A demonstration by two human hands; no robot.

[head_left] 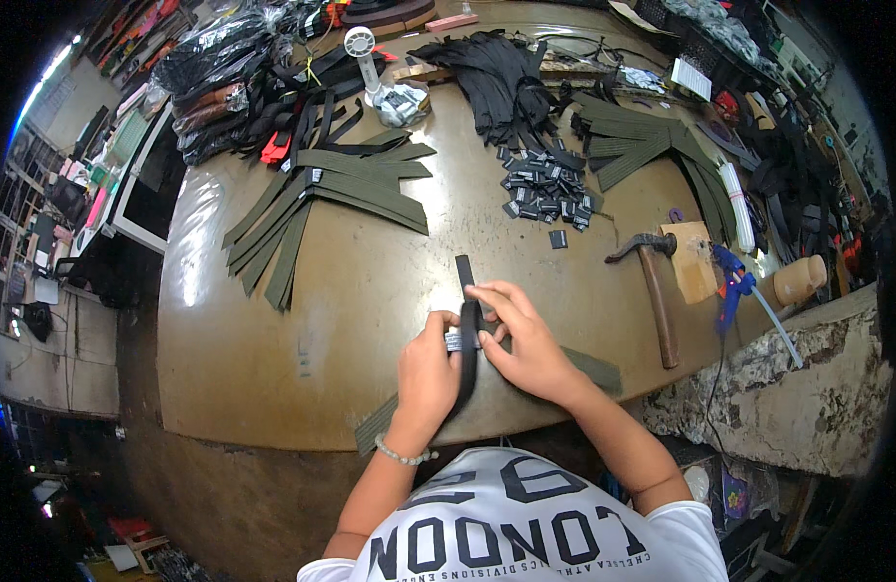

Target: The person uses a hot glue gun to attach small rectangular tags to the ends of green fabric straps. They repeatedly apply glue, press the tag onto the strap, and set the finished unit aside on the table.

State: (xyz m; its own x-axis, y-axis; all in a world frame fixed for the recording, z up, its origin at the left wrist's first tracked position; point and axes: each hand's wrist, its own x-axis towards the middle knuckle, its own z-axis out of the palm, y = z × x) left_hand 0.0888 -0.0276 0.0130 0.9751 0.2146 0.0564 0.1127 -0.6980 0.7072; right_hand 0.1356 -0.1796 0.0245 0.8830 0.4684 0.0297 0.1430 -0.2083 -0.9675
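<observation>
A black strap (pixel 468 335) stands up from the near edge of the table, between my two hands. My left hand (pixel 429 373) pinches it from the left side, close to a small label (pixel 455 341) with pale print. From the right, my right hand (pixel 528 341) grips the same strap with thumb and fingers, its fingertips higher up near the strap's far end. An olive-green webbing strap (pixel 592 369) lies crosswise beneath my hands, its middle hidden by them. Whether the label is fixed to either strap, I cannot tell.
Olive straps (pixel 366 184) are fanned out at the left, and more olive straps (pixel 642 145) at the right. Small black labels (pixel 550 189) lie heaped beyond my hands, below black strips (pixel 492 82). A hammer (pixel 658 301) and blue glue gun (pixel 729 286) rest at right.
</observation>
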